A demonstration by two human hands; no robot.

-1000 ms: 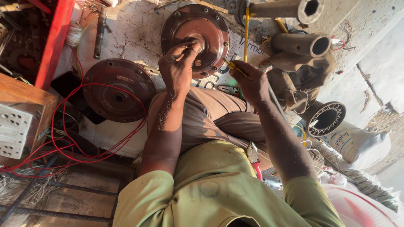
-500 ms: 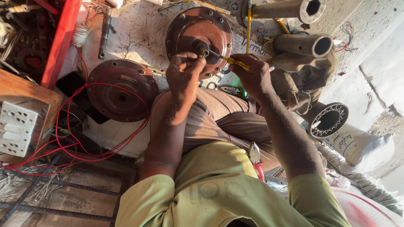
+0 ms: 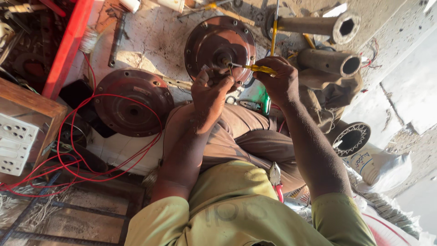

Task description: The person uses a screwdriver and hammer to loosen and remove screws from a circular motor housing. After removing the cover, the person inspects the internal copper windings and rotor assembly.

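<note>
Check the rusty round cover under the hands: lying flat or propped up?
Flat: the round cover lies face-up on the floor, bolt holes around its rim showing. Left hand rests at its edge; right hand points a screwdriver at its hub.

The left hand (image 3: 210, 93) rested its fingertips against the lower rim of a round, rust-brown motor cover (image 3: 220, 45) with bolt holes around its edge, standing on the pale, stained floor (image 3: 154, 36). The right hand (image 3: 277, 82) gripped a yellow-handled screwdriver (image 3: 255, 68), its tip touching the short shaft at the cover's centre. A second round cover (image 3: 132, 105) lay to the left of the first, with red wires (image 3: 73, 150) looping over it toward a white switch board (image 3: 16, 143) in a wooden frame at the left edge. Two grey pipes (image 3: 327, 43) lay near the top right corner, and a stator ring (image 3: 350, 139) sat below them.
</note>
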